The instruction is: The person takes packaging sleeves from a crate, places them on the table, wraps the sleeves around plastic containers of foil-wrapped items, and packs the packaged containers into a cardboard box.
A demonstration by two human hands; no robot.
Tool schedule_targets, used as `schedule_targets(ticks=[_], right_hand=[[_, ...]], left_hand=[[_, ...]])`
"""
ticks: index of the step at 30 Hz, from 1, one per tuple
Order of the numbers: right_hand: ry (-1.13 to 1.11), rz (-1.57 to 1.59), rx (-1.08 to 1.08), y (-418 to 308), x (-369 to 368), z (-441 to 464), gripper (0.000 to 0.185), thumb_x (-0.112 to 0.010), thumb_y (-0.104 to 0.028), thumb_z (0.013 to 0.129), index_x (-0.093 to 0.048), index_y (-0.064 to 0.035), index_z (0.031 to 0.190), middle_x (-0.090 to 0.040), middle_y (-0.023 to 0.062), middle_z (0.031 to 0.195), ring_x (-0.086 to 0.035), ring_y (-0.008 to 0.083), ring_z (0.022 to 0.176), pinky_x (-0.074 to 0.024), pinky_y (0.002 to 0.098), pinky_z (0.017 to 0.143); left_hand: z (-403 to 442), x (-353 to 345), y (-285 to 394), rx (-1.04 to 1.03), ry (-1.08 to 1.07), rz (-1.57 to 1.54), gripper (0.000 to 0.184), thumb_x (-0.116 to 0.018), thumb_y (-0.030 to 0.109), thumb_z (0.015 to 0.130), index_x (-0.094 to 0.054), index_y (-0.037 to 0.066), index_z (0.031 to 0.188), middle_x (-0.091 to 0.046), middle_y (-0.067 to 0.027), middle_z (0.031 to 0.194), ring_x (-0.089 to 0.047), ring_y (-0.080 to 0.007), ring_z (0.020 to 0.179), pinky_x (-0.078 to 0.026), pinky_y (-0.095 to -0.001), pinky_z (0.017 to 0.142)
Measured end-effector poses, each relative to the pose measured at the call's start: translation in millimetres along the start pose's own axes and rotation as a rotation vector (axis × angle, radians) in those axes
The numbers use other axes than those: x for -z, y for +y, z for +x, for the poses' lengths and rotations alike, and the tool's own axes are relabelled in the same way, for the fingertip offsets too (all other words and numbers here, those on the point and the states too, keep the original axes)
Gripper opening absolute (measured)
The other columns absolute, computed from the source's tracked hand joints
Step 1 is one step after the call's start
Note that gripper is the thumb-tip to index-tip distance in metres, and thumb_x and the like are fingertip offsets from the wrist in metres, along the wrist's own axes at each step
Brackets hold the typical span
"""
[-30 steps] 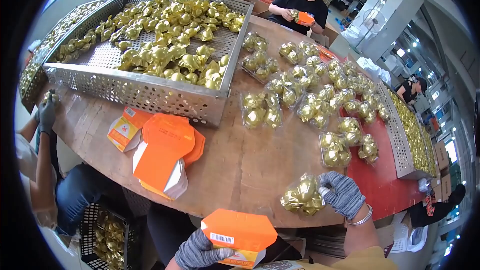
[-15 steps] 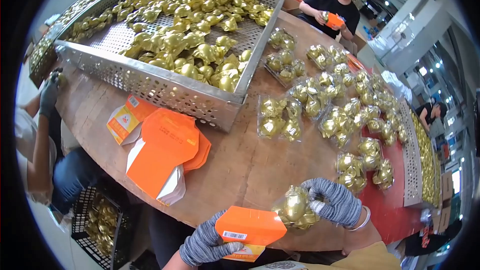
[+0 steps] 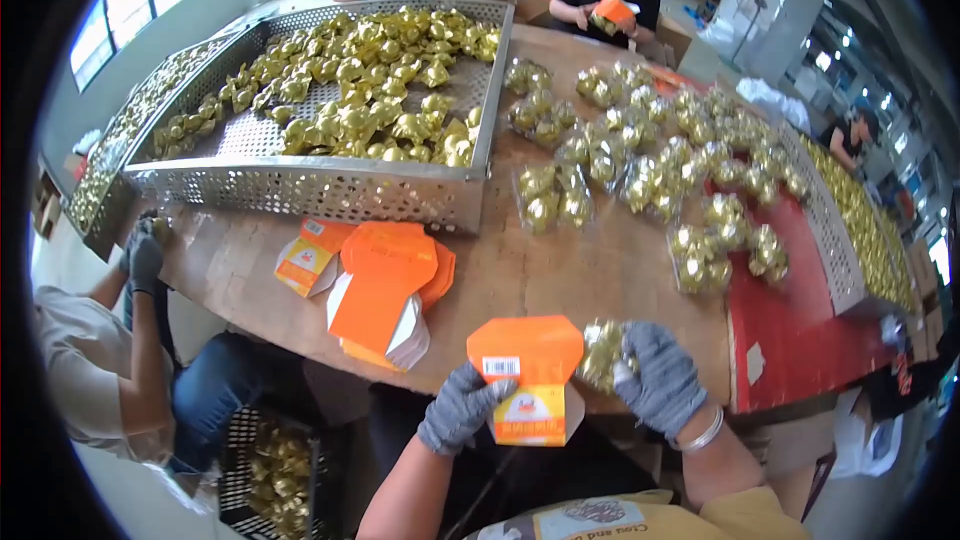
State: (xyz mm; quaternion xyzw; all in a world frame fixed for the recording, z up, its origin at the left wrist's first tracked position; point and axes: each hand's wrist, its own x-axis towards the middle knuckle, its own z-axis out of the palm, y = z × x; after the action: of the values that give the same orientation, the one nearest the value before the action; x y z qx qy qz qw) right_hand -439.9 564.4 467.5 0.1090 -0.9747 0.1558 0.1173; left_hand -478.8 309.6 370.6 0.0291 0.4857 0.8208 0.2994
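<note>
My left hand, in a grey knitted glove, grips an orange cardboard sleeve by its left side. The sleeve has a white barcode label and a yellow printed panel. Just right of it, my gloved right hand is closed on a clear pack of gold-foil balls at the table's near edge. The pack is partly hidden by my fingers and the sleeve. Farther left lies a pile of flat orange cardboard sleeves, with one showing its yellow printed face.
A perforated metal tray of gold-wrapped pieces covers the back left. Many clear packs of gold balls spread across the right. Another long tray stands beyond the red surface. A gloved co-worker sits at left, near a black crate.
My view has turned and lifted, so the tray and packs appear shifted. The sleeve in my left hand now stands more upright, facing me. My right hand stays on the pack.
</note>
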Motion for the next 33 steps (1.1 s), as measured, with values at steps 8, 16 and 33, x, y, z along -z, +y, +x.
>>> schedule_targets(ticks=[8,16,33], right_hand=[[-0.059,0.32,-0.175,43,-9,16,0.022,-0.053,-0.023,0.09,-0.053,-0.0046,0.1,-0.059,0.012,0.084,-0.059,0.0275,0.08,-0.0477,0.0375,0.073],[0.144,1.627,-0.432,101,-41,-48,0.034,-0.051,-0.014,0.092,-0.049,-0.0032,0.124,-0.055,0.0078,0.119,-0.053,0.0182,0.109,-0.0459,0.0314,0.094],[0.254,0.57,0.442,23,5,-26,0.035,-0.061,-0.021,0.086,-0.058,-0.0001,0.114,-0.061,0.0171,0.107,-0.059,0.0316,0.101,-0.0458,0.0363,0.09]], left_hand=[[4,-4,-15,-0.245,0.257,-0.146,0.032,-0.061,0.021,0.09,-0.057,0.001,0.115,-0.06,-0.0018,0.103,-0.055,-0.0091,0.093,-0.044,-0.0248,0.083],[-33,-37,-10,-0.405,0.333,-0.079,0.039,-0.061,0.013,0.089,-0.048,0.003,0.125,-0.06,-0.0026,0.108,-0.054,-0.0106,0.103,-0.043,-0.0269,0.092],[-34,-107,-9,-0.658,0.114,0.458,0.027,-0.065,0.006,0.083,-0.064,-0.003,0.108,-0.02,-0.0137,0.151,-0.032,-0.0214,0.134,-0.033,-0.0327,0.104]])
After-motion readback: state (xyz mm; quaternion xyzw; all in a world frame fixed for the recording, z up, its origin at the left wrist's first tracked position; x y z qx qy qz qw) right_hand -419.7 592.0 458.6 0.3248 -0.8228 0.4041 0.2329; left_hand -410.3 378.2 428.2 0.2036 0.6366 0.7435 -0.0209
